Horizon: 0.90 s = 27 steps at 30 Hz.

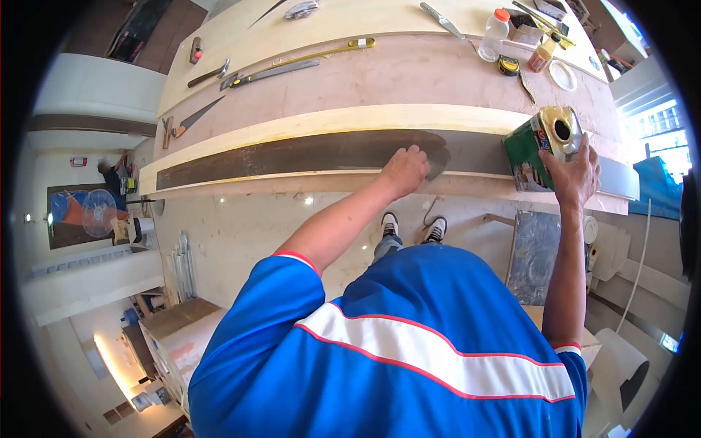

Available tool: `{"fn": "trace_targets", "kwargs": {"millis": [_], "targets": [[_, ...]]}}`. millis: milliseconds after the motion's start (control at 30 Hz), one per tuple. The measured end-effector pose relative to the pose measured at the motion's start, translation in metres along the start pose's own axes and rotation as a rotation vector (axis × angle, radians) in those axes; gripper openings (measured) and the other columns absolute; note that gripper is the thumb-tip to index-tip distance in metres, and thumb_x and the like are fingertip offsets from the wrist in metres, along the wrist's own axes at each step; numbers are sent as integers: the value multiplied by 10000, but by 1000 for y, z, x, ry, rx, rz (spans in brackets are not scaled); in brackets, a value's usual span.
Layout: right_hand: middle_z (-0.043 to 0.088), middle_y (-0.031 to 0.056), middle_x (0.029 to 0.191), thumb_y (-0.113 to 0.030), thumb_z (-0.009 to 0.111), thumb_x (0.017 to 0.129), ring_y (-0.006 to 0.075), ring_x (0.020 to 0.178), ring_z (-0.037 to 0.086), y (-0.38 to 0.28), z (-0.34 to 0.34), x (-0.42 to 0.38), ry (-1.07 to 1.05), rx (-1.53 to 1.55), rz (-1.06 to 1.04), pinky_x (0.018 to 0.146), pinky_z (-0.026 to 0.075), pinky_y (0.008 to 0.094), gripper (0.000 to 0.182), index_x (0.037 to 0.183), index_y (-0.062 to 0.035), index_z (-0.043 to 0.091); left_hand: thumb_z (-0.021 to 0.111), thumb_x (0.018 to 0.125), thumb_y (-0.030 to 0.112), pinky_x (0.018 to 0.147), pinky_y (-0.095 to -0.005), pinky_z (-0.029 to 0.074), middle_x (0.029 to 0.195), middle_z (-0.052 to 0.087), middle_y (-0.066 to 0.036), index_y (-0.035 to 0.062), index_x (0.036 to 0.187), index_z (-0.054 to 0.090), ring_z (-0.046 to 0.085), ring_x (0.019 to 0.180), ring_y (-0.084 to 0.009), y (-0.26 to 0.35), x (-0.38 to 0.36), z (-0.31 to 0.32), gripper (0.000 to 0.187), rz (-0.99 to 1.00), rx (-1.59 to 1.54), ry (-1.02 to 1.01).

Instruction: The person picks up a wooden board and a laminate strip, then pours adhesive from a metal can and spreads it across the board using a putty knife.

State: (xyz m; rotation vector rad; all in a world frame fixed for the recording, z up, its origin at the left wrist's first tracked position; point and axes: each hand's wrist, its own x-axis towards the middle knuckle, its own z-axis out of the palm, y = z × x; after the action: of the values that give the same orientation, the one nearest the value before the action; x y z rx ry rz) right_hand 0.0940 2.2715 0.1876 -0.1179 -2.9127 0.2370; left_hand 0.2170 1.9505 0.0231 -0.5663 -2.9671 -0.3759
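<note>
A long grey strip (475, 151) lies along a pale board near the table's front edge. Its left part is coated dark and looks wet, the coating ending in a rounded edge. Over that edge my left hand (406, 171) is closed, fingers curled down near the surface; whatever it may pinch is hidden. My right hand (573, 175) grips a green rectangular tin can (527, 152) from its right side. The can is tilted, its round opening (561, 130) showing, with yellowish residue on the top, and it is over the uncoated right part of the strip.
Farther back on the table lie a hammer (209, 74), a yellow level (314, 60), a handsaw (198, 117), a putty knife (442, 20), a tape measure (508, 66) and a red-capped bottle (494, 35). Another person (113, 179) is far left, near a fan (99, 212).
</note>
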Motion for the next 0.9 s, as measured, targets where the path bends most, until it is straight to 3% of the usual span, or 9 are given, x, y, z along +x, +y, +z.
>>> {"fn": "trace_targets", "kwargs": {"millis": [167,367,533,600,700,900], "targets": [[489,181,1429,-545,795,602,379,1304,468,-3,-4,2,-41,-14,17,1074,370,502,1054,1481,-89,433,619,754,121,750,-405,479,853,626,-56,118,725,669,580,919,-264,-10,14,-15,59,-36,-11,61],[470,171,1456,-559,784,598,370,1321,456,-1,4,2,-25,-27,2,1091,356,494,1070,1486,-82,426,648,738,114,827,-398,467,879,631,-29,121,758,679,577,964,-245,-31,33,-8,37,155,42,-48],[484,173,1440,-557,787,593,368,1297,483,1,6,4,-39,-12,5,1075,382,482,1073,1486,-81,429,622,769,146,857,-362,447,879,613,-5,138,768,662,562,972,-207,-80,-40,-33,40,276,52,-121],[492,175,1430,-553,790,591,372,1287,491,-1,6,3,-35,0,4,1067,392,480,1072,1485,-81,432,685,689,135,853,-396,444,864,602,-20,110,809,648,571,946,-220,-100,-69,-49,127,260,4,-140],[499,176,1421,-548,797,587,374,1283,494,-1,7,4,-15,-23,0,1065,395,478,1072,1483,-83,435,665,695,120,855,-392,441,828,596,-16,110,770,627,576,925,-218,-123,-84,-69,85,243,35,-173],[503,186,1411,-553,800,581,375,1277,498,3,12,6,-5,-9,-5,1068,389,477,1075,1479,-85,441,629,700,121,851,-379,435,791,599,4,134,661,577,588,906,-198,-96,1,-62,66,323,60,-30]]}}
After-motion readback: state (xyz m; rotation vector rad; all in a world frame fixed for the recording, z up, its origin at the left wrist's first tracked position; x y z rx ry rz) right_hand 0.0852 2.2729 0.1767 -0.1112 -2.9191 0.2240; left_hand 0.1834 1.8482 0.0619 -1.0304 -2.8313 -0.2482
